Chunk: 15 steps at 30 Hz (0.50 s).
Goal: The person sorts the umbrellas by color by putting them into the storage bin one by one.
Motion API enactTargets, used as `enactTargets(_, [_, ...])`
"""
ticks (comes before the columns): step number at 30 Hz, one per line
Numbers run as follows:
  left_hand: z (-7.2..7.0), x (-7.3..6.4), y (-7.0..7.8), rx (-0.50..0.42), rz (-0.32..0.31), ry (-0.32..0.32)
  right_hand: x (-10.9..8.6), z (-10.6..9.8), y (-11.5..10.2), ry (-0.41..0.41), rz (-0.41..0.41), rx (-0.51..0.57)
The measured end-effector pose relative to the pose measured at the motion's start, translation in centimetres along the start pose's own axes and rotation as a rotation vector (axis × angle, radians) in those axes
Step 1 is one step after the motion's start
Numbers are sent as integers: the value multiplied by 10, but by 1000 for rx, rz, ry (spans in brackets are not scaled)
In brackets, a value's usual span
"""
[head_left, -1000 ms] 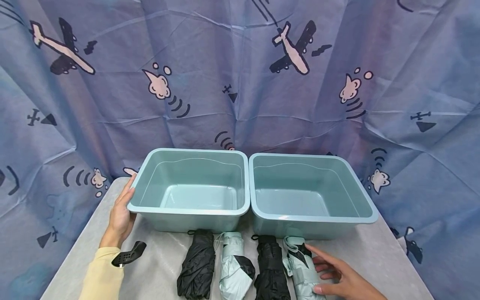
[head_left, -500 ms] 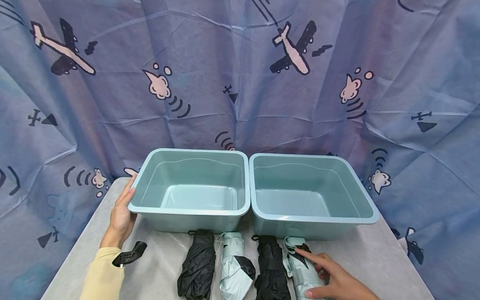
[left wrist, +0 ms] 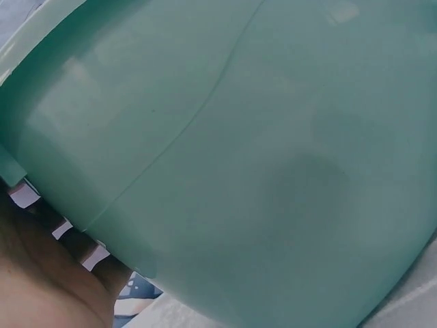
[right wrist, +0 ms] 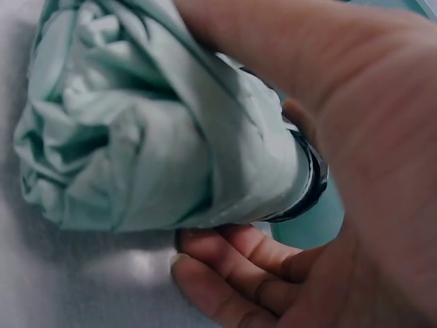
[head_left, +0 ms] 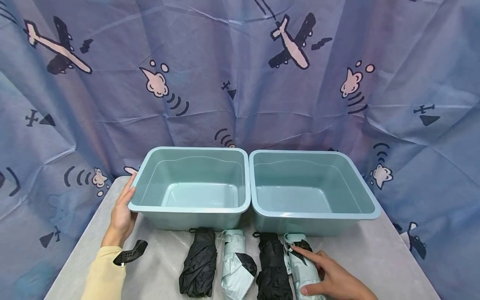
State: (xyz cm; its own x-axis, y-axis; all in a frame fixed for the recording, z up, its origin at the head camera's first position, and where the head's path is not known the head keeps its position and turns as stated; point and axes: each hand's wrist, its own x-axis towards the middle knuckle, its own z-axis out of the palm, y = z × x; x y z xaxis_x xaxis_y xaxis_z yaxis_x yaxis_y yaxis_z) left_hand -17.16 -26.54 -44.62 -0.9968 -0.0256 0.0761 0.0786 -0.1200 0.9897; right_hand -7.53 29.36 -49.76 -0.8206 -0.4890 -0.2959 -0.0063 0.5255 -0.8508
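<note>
My left hand (head_left: pixel 121 216) lies along the left outer side of the left pale green bin (head_left: pixel 187 210), its fingers fairly straight by the rim. In the left wrist view those fingers show past the bin's wall (left wrist: pixel 239 171). At the right end of a row of folded umbrellas, my right hand (head_left: pixel 335 275) holds the light green umbrella (head_left: pixel 305 273). Its index finger stretches over the black-patterned part near the strap. The right wrist view shows thumb and fingers on either side of that umbrella's rolled fabric (right wrist: pixel 164 157), with fingertips beneath its edge.
To its left lie a black umbrella (head_left: pixel 271 266), another light green one (head_left: pixel 236 275) and a second black one (head_left: pixel 198 262). A right pale green bin (head_left: pixel 318 216) stands beside the left one. Behind the grey table (head_left: pixel 157 266) hangs a blue patterned curtain (head_left: pixel 198 83).
My right hand has shifted left over the light green umbrella, its fingers now further across it. My left hand stays at the bin. The head view has tilted slightly.
</note>
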Motion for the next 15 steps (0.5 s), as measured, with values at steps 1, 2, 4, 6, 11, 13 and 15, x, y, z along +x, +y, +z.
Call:
enactTargets(1, [0, 0, 0, 0, 0, 0, -1, 0, 0, -2, -9, -9])
enactTargets(2, [0, -1, -1, 1, 0, 0, -1, 0, 0, -3, -21, -24])
enactTargets(4, [0, -1, -1, -2, 1, 0, -1, 1, -1, -2, -29, -45])
enactTargets(6, [0, -1, -1, -3, 1, 3, 0, 2, -2, 0, -25, -63])
enactTargets(11, [0, 0, 0, -27, 20, -2, 3, 3, -8, 18, 15, -116])
enactTargets(13, [0, 0, 0, -40, 28, -4, 4, 3, -11, 18, 32, -127])
enactTargets(15, [0, 0, 0, -47, 33, -3, 5, 3, -12, 12, 41, -137])
